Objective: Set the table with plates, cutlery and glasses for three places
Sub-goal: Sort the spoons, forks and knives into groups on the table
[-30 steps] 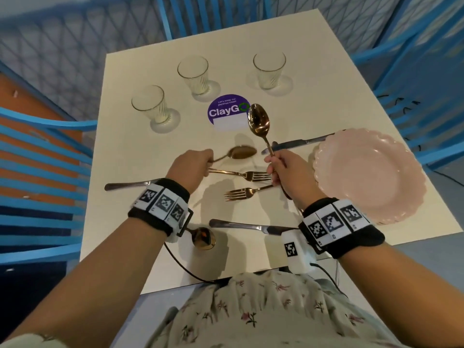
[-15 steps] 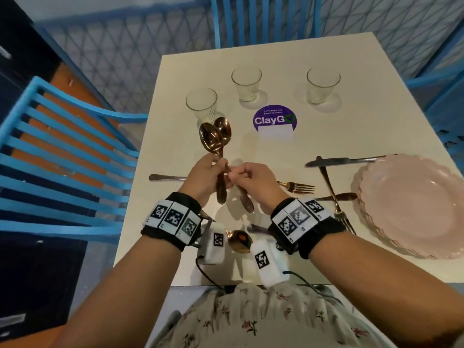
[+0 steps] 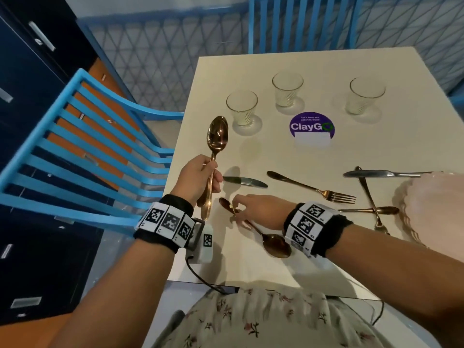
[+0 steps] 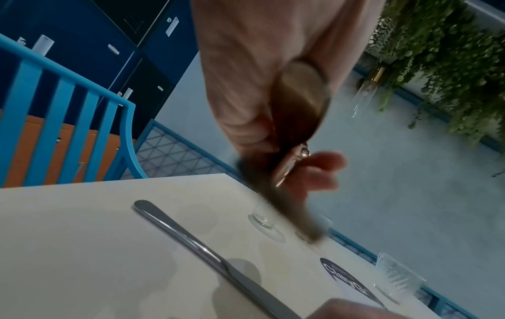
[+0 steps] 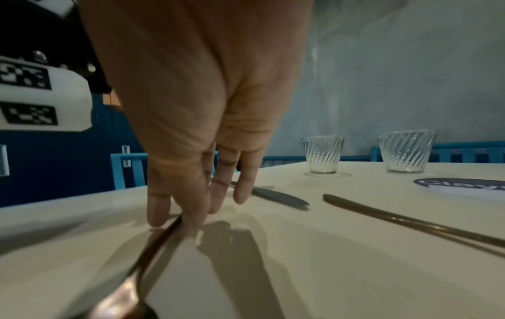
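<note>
My left hand (image 3: pixel 200 179) grips two gold spoons (image 3: pixel 217 133) together by their handles, bowls up, over the left part of the cream table (image 3: pixel 351 151). In the left wrist view the held spoons (image 4: pixel 300 103) are blurred. A third gold spoon (image 3: pixel 276 244) lies near the front edge. My right hand (image 3: pixel 251 207) reaches down to it, thumb and forefinger pinching its handle (image 5: pixel 169 224). Three ribbed glasses (image 3: pixel 242 106) (image 3: pixel 287 89) (image 3: pixel 366 95) stand at the back. A stack of pink plates (image 3: pixel 431 207) sits at the right edge.
A steel knife (image 3: pixel 244 181) lies just beyond my hands, a gold fork (image 3: pixel 313 189) to its right. Another knife (image 3: pixel 386 174) and two crossed gold pieces (image 3: pixel 371 210) lie by the plates. A purple sticker (image 3: pixel 311 126) marks the middle. Blue chairs (image 3: pixel 82 151) stand left and beyond.
My right hand has let go of the spoons that both hands held together and has dropped to the third spoon on the table. The left hand keeps the two spoons raised.
</note>
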{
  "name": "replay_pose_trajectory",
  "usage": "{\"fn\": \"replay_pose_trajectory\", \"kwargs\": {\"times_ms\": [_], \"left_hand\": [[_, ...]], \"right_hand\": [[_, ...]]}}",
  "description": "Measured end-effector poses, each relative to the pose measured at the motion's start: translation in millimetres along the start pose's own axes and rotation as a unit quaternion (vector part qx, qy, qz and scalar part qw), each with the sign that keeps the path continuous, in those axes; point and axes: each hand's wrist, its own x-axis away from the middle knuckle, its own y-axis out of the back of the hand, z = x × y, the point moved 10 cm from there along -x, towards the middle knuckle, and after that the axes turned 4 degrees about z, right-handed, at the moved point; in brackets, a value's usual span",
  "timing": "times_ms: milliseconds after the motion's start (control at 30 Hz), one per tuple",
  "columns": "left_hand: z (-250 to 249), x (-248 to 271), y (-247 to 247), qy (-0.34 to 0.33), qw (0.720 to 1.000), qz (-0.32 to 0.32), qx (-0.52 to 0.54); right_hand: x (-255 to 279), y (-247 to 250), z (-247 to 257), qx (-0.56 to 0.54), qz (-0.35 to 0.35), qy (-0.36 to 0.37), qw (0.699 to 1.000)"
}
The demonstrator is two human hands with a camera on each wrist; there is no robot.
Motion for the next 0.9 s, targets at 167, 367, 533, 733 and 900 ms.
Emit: {"fn": "replay_pose_trajectory", "kwargs": {"times_ms": [167,367,533,733,900], "left_hand": [[11.4,2.7,4.3,0.004,1.0,0.01,-0.009],[13.5,0.8,7.5,0.004,1.0,-0.001,0.019],[5.5,1.7,-2.3,-0.012,0.999,-0.024,0.023],[-2.9,-7.1,-40.4,-0.003,0.997,-0.017,0.076],[-15.3,-4.4,-94.5,-0.013,0.998,0.035,0.053]], "right_hand": [[-7.3,-14.1,12.6,0.134,0.051,0.073,0.987],[4.6,-2.8,23.0,0.25,0.014,0.165,0.954],[33.4,47.9,25.7,0.196,-0.183,0.218,0.938],[80.8,106.2,-27.8,-0.054,-0.355,0.105,0.927],[94.1,101.7,-85.2,-0.319,-0.354,0.002,0.879]]}}
